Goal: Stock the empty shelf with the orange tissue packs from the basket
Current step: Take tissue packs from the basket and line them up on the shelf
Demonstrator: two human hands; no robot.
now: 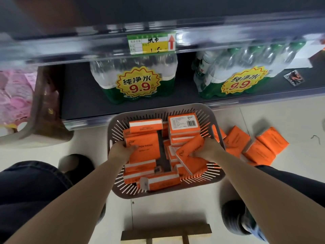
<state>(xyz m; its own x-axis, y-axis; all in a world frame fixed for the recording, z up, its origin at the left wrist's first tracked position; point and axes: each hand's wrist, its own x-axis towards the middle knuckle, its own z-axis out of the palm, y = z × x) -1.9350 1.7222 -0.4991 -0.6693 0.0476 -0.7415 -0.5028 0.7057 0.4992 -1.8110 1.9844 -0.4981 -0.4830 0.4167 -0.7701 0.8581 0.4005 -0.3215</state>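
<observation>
A grey slotted basket [209,113] sits on the floor in front of the shelving, filled with several orange tissue packs. My left hand [121,149] grips an orange pack [149,147] at the basket's left side. My right hand [206,149] holds another orange pack [189,155], tilted, at the right side. More orange packs [258,147] lie on the floor to the right of the basket. The dark shelf [158,13] above the price label [152,43] looks bare, though the top of the frame is blurred.
The lowest shelf [80,95] holds two shrink-wrapped packs of water bottles [135,80] with yellow 9.9 stickers. Pink packaged goods [14,95] stand at far left. My knees and dark shoes flank the basket. A wooden piece [167,233] lies on the floor near me.
</observation>
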